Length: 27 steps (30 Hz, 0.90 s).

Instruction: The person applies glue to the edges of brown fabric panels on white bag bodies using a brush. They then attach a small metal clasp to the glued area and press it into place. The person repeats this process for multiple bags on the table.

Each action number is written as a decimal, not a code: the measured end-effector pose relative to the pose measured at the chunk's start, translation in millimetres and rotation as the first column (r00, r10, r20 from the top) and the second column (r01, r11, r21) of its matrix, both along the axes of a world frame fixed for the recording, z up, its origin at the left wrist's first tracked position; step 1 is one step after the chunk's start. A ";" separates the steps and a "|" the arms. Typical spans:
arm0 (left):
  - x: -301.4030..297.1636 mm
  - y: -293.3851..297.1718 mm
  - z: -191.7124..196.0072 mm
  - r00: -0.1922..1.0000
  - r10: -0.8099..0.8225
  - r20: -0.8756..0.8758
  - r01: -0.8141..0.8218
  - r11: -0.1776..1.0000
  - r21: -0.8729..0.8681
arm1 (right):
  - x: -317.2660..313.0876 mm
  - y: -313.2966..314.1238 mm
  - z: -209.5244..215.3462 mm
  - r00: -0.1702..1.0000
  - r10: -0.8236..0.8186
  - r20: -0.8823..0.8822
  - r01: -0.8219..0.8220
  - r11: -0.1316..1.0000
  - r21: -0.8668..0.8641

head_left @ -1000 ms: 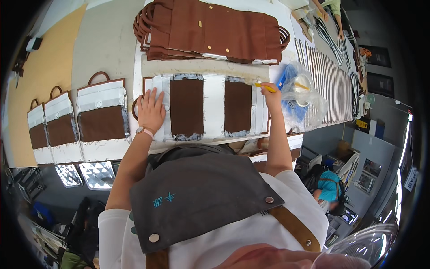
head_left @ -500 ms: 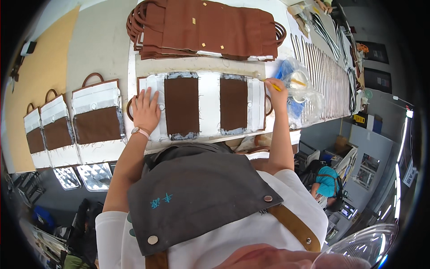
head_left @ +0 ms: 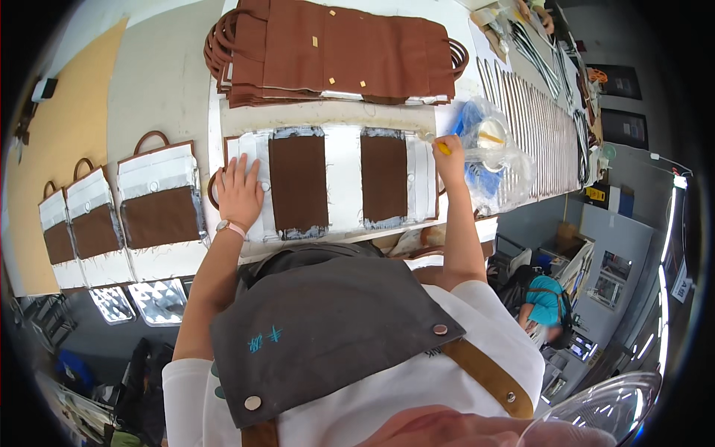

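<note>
A flat bag panel [head_left: 344, 179] lies before me, its white inner side up, with two dark brown patches [head_left: 298, 182] whose short ends are smeared grey-white. My left hand [head_left: 240, 195] rests open on the panel's left end, fingers spread, beside a brown loop handle [head_left: 214, 191]. Closed around a yellow-handled brush [head_left: 445, 148], my right hand [head_left: 449, 160] is at the panel's upper right corner. The brush's pale tip points left along the upper edge. My right wrist partly covers the handle at that end.
A stack of brown bag panels [head_left: 350, 52] lies beyond. Three part-finished pieces [head_left: 160, 190] overlap at the left. A plastic-wrapped tub [head_left: 493, 138] with another brush stands right, near rows of narrow strips [head_left: 536, 127]. A person in turquoise [head_left: 546, 302] is at the far right.
My right hand has turned and shifted slightly left and down with the brush, whose tip now lies left of the corner. My left hand stays flat on the panel.
</note>
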<state>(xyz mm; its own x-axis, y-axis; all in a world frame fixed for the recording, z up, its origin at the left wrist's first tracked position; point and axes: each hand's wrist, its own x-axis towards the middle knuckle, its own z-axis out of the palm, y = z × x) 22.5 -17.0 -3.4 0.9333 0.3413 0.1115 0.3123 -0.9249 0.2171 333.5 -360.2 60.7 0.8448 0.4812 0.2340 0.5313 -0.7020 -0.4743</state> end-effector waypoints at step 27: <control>-5.1 -2.8 -7.6 0.995 -0.014 0.100 0.013 1.000 0.010 | 23.2 52.0 -14.7 1.000 0.016 -0.026 -0.020 0.985 -0.169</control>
